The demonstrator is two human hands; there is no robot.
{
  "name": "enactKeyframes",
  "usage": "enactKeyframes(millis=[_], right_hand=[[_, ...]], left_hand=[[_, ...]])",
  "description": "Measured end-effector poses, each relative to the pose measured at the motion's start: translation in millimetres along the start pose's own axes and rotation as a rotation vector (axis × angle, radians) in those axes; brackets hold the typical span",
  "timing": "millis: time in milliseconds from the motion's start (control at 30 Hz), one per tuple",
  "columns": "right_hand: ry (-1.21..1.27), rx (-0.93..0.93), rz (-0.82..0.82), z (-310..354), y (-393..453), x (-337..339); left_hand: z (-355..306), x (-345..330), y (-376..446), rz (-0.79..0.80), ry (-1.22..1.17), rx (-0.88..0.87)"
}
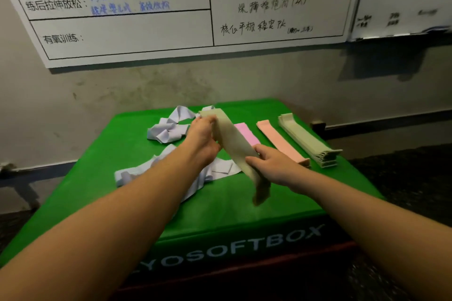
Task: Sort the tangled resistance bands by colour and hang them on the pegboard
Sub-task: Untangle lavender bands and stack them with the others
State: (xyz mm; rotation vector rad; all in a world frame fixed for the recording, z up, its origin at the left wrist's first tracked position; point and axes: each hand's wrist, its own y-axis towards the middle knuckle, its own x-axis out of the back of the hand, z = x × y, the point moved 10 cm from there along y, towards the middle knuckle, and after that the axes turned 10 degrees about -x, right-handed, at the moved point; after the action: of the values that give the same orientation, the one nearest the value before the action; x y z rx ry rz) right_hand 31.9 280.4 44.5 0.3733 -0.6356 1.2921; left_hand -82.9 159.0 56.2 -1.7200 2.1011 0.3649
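I hold a pale green band (234, 142) stretched slantwise above the green box top (137, 129). My left hand (201, 134) grips its upper end, and my right hand (271, 164) pinches its lower part, with the tail hanging below. Tangled lavender bands (168, 128) lie at the back left, and more lavender bands (137, 171) spread under my left forearm. A bright pink band (247, 132) lies flat behind the held band. Beside it to the right lies a salmon pink band (281, 142), then a stack of pale green bands (308, 142).
The box stands against a grey wall (146, 88) with a written-on whiteboard (156, 19) above. White lettering (232, 249) runs along the box's dark front face. Dark floor (403, 178) lies to the right. No pegboard shows in view.
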Motion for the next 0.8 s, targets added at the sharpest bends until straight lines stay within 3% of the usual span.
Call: enactKeyframes(millis=[100,200,300,567,800], right_hand=[[0.001,-0.086,0.031,-33.2,-7.2,17.9],[0.223,-0.162,0.064,-66.9,-11.8,36.8],[0.315,-0.186,-0.009,-95.7,-12.9,63.6],[0.275,-0.079,-0.276,-135.0,-9.0,133.5],[0.117,-0.19,-0.269,-165.0,21.7,184.0]], left_hand=[[11.9,-27.9,8.9,0.01,-0.002,-0.026],[21.6,-50.9,22.5,0.041,0.009,-0.052],[28.2,-72.1,37.9,0.062,0.065,-0.078],[51.2,-124.5,96.3,0.065,0.178,-0.136],[81.1,-185.0,155.4,0.144,0.318,-0.133]])
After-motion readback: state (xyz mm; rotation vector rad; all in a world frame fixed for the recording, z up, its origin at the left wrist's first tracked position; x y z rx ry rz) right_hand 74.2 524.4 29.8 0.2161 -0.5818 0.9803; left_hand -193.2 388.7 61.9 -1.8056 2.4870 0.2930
